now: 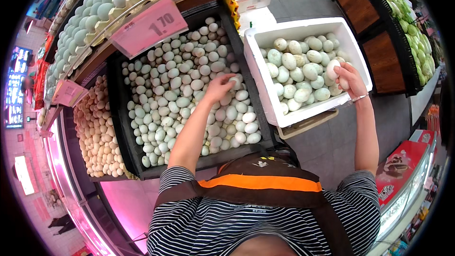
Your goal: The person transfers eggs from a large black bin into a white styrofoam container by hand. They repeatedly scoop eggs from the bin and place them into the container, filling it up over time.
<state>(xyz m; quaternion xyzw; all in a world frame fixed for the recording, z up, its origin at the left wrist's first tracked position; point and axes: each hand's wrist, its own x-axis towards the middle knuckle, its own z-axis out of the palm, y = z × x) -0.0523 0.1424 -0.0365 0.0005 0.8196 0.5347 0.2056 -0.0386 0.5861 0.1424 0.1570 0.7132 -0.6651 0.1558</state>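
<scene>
My right hand [353, 82] is over the right side of a white foam box [261, 92], with a pale egg [332, 69] in its fingers. A second egg [344, 84] shows below it, in the same hand. Inside the box lie several pale green eggs [310, 72], some with dirt on their shells. My left hand [219, 88] reaches into a black display bin [245, 67] of pale eggs [183, 102]. Its thumb and finger are around one egg [235, 83] near the bin's right side; the other fingers are partly hidden.
A pink price sign [149, 26] hangs over the bin's back, below a wooden shelf with egg trays [106, 14]. Brown eggs [101, 131] fill the section to the left. A wooden stand [382, 57] holds green vegetables at right. A red freezer [400, 170] stands at lower right.
</scene>
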